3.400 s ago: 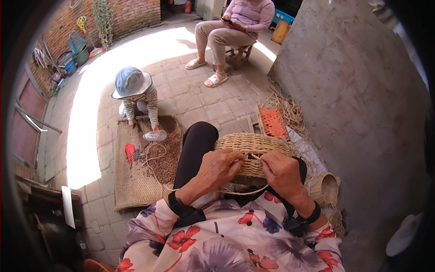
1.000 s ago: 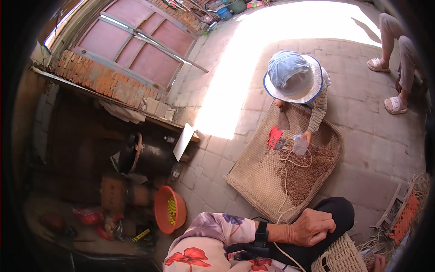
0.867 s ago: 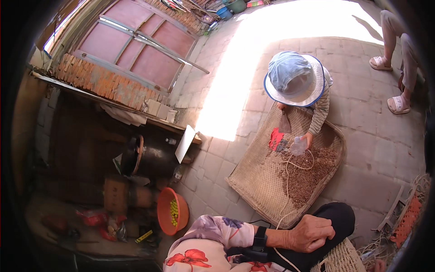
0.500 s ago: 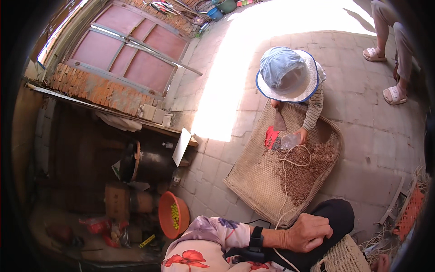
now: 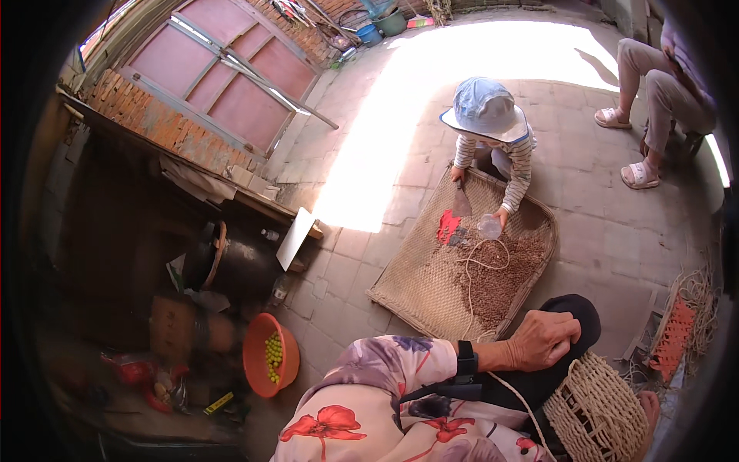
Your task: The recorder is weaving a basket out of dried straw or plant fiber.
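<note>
My left hand lies on my dark-trousered knee, fingers curled inward. Whatever it may hold is hidden. Against the right side of a woven rope basket in my lap, part of my right hand shows, its fingers mostly hidden. A pale cord passes under my left forearm toward a shallow woven tray. Small brown kernels cover the tray's right part. At its far end a child in a sunhat holds a flat dark blade-like tool and a clear plastic container.
To the left stands an orange bowl of green fruit, near a dark pot. Someone in light slippers sits at far right. A red mesh piece with loose strands lies at right. Pink doors stand at the back.
The view has shifted, showing more of the basket and of the seated person. The child's head has lifted, and the container is turned more upright. My left hand keeps its curled pose on the knee.
</note>
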